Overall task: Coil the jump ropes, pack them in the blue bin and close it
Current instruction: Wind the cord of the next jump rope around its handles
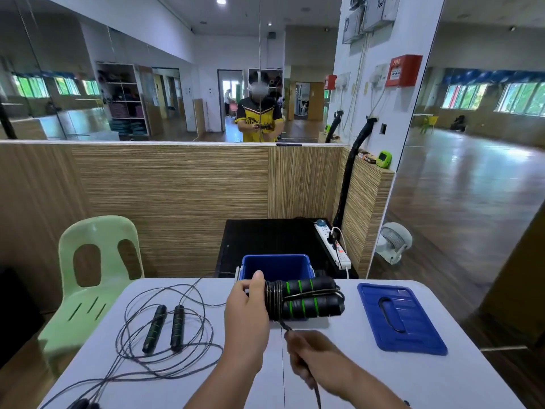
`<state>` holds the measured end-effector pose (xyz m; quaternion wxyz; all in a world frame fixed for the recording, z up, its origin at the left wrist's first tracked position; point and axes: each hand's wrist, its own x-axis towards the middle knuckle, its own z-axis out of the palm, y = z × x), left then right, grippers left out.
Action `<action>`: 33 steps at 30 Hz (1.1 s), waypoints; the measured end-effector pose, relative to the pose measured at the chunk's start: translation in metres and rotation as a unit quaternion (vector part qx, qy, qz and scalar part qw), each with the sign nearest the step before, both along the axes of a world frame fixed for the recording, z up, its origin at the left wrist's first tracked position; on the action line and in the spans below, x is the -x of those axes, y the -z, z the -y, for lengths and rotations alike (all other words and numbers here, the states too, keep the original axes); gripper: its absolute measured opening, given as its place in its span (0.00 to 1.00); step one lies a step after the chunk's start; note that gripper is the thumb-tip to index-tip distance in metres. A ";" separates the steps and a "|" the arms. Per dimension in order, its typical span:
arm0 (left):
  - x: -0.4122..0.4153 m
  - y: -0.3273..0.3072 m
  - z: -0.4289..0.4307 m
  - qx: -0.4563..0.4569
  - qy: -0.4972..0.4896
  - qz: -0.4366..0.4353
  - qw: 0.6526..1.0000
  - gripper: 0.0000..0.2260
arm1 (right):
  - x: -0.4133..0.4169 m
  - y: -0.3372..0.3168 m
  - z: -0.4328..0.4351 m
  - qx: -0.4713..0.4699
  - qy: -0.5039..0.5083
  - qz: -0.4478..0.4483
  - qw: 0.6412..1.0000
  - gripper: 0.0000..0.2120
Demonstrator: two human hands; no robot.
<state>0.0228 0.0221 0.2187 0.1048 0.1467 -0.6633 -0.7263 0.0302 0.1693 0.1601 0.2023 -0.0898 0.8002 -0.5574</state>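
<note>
At centre I see foam handles, matt black with green bands. The cord wound round them looks like slick, faintly shiny plastic. The blue bin behind and its ribbed lid at right are hard plastic. The table is smooth, matt white. At left, the chair is glossy pale-green plastic. The wall panel shows streaky wood grain, and the floor at right is polished wood.

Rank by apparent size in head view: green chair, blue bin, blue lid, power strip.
1. green chair
2. blue lid
3. blue bin, partly hidden and farther off, so unsure against the lid
4. power strip
</note>
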 end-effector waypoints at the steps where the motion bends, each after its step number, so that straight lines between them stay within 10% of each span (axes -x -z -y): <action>1: 0.000 -0.001 0.002 0.006 0.004 -0.004 1.000 0.16 | 0.004 -0.003 -0.005 -0.017 -0.003 -0.001 1.000 0.21; 18: -0.008 0.014 0.010 0.162 0.057 -0.015 0.985 0.13 | 0.070 -0.132 -0.033 -0.258 -0.153 -0.144 0.943 0.18; 33: 0.011 0.027 0.010 0.137 -0.054 -0.015 0.989 0.15 | -0.019 -0.097 0.022 -0.014 0.061 -0.049 0.997 0.13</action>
